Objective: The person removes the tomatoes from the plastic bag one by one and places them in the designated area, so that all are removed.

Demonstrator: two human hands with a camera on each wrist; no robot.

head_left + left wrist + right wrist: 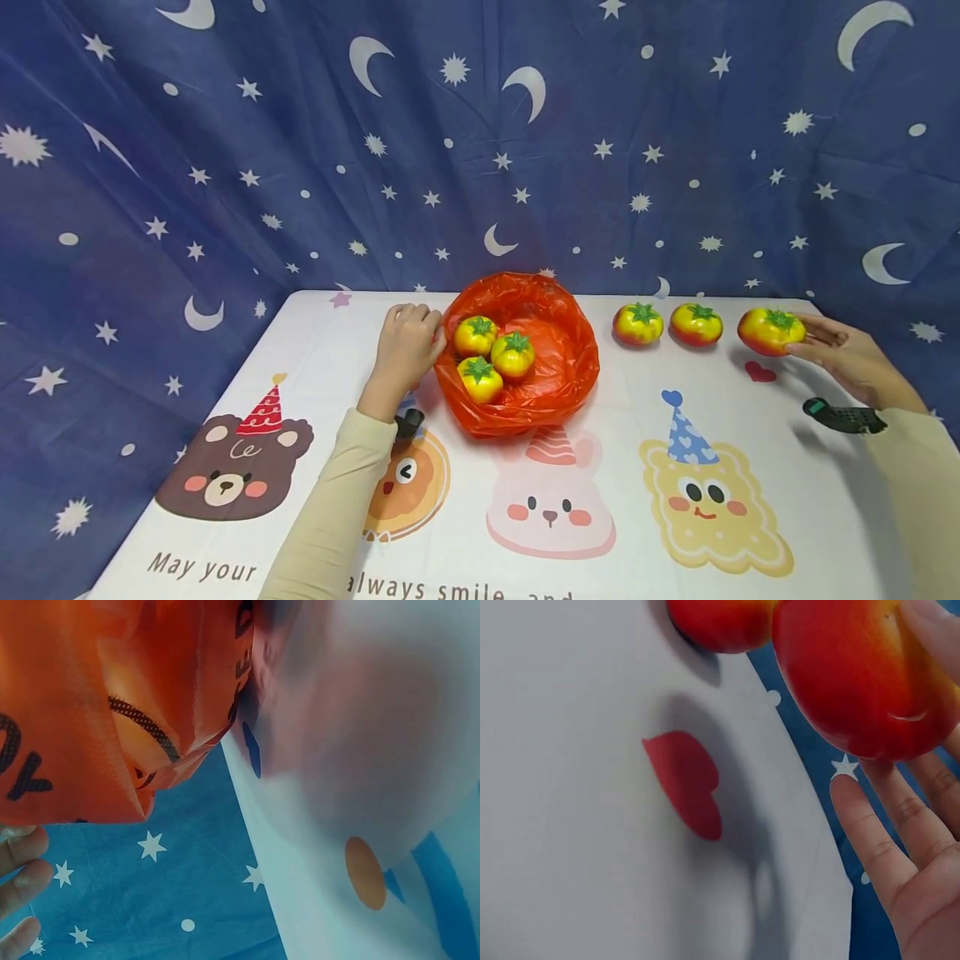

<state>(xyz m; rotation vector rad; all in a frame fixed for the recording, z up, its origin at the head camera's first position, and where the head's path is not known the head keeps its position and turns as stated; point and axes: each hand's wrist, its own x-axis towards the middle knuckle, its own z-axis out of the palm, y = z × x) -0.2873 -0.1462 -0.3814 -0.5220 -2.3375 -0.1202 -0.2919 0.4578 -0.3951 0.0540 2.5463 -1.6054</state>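
Observation:
An open red plastic bag (555,400) stands on the table with three yellow-and-red toy tomatoes (513,357) inside, toward its left. My left hand (408,342) grips the bag's left rim with curled fingers. In the left wrist view, its fingertips (22,874) show beside the printed bag wall (60,712); the thumb is hidden. At the far right, my right hand (847,358) holds another toy tomato (771,332) between thumb and fingers. The right wrist view shows this tomato (855,682) just above the tabletop, its shadow below.
Two more toy tomatoes, one (637,324) nearer the bag and one (696,325) nearer my right hand, sit in a row at the back of the table. The white tablecloth (450,567) has cartoon prints. A blue star-patterned curtain (480,192) hangs behind the table's back edge.

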